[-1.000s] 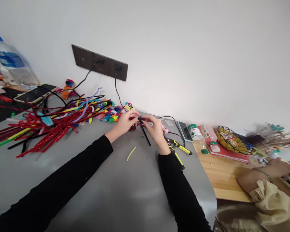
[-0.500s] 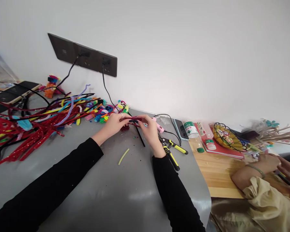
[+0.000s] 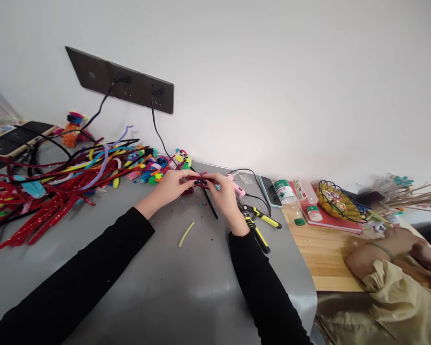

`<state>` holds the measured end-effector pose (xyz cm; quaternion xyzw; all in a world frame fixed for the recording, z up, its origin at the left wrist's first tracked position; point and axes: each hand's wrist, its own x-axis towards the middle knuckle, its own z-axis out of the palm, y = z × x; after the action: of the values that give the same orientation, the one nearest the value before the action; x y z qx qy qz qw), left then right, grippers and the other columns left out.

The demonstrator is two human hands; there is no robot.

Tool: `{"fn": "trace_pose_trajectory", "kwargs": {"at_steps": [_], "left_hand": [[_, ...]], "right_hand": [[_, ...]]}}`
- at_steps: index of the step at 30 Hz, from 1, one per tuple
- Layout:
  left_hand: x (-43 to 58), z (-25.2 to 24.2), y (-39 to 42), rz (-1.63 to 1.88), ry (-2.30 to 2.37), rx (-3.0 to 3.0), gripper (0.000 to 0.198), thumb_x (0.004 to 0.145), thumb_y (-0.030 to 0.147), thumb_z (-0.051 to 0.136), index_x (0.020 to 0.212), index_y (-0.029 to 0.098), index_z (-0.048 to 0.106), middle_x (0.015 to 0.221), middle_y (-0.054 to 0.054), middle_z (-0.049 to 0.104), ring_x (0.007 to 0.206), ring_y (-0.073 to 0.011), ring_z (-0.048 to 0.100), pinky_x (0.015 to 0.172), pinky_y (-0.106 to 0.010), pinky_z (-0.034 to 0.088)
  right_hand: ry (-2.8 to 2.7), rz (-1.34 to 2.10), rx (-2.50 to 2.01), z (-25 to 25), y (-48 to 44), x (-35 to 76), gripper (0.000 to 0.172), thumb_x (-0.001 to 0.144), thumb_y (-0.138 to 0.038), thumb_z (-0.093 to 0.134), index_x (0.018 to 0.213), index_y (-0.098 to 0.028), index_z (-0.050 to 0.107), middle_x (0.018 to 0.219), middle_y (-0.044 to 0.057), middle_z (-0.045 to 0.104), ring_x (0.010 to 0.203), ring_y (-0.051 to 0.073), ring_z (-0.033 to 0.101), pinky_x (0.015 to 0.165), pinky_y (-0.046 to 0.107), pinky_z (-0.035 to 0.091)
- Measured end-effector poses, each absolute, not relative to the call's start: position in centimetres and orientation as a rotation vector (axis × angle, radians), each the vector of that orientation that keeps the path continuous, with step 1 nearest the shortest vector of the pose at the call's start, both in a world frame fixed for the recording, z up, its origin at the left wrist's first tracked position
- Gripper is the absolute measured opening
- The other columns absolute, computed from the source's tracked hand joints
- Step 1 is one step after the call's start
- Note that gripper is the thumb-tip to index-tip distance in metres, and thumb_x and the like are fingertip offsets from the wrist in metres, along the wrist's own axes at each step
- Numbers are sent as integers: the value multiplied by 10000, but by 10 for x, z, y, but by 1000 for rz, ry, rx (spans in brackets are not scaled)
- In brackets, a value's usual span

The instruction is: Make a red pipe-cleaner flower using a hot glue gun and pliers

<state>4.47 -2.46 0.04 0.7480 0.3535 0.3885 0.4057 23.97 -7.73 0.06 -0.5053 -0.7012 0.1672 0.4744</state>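
Observation:
My left hand (image 3: 170,186) and my right hand (image 3: 224,195) meet above the grey table (image 3: 165,282), both pinched on a small dark red pipe-cleaner piece (image 3: 197,183). A black pipe cleaner (image 3: 210,205) runs from that piece down under my right hand to the table. A ring shows on my left hand. A short yellow-green offcut (image 3: 186,234) lies on the table just in front of my hands. Both arms are in black sleeves.
A heap of red glitter and coloured pipe cleaners (image 3: 53,187) covers the table's left. Yellow-handled pliers (image 3: 256,225), a pink glue gun (image 3: 236,186), a phone (image 3: 267,190) and a bottle (image 3: 287,196) lie right of my hands. Another person's arm (image 3: 388,254) rests on the wooden table (image 3: 323,258).
The view has swung a little to the right and down. My hands stay together on the small piece, fingers working it slightly. The other person's hands have shifted on the wooden table.

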Motion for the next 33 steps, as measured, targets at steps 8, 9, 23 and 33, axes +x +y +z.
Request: {"fn": "trace_pose_trajectory", "kwargs": {"at_steps": [8,9,23,33], "left_hand": [[45,0,-25,966,888,1827,369,845,454,641,1028,170,787,837,-80,780,625,-199,671,589,-300,545],[45,-1,-26,967,889,1835,369,848,452,638,1030,168,789,824,-79,777,623,-201,673,587,-300,539],[46,1,-33,936,905,1820,368,848,396,616,1068,148,777,776,-87,772,648,-226,695,587,-305,525],[46,-4,-32,932,935,1858,380,860,387,582,1077,157,793,800,-80,782,671,-215,709,614,-295,543]], "right_hand": [[-1656,464,-1272,-1,-79,238,189,928,-260,597,1021,-219,757,980,43,791,862,187,705,837,325,569],[-1654,472,-1270,-1,-79,239,185,927,-267,602,1015,-218,757,980,44,793,869,190,710,842,328,572],[-1667,434,-1264,-1,-82,237,162,909,-274,617,975,-207,748,940,46,786,828,180,702,810,315,570],[-1665,394,-1288,-4,-85,235,161,906,-281,604,941,-205,741,900,46,778,796,182,697,781,318,568]]}}
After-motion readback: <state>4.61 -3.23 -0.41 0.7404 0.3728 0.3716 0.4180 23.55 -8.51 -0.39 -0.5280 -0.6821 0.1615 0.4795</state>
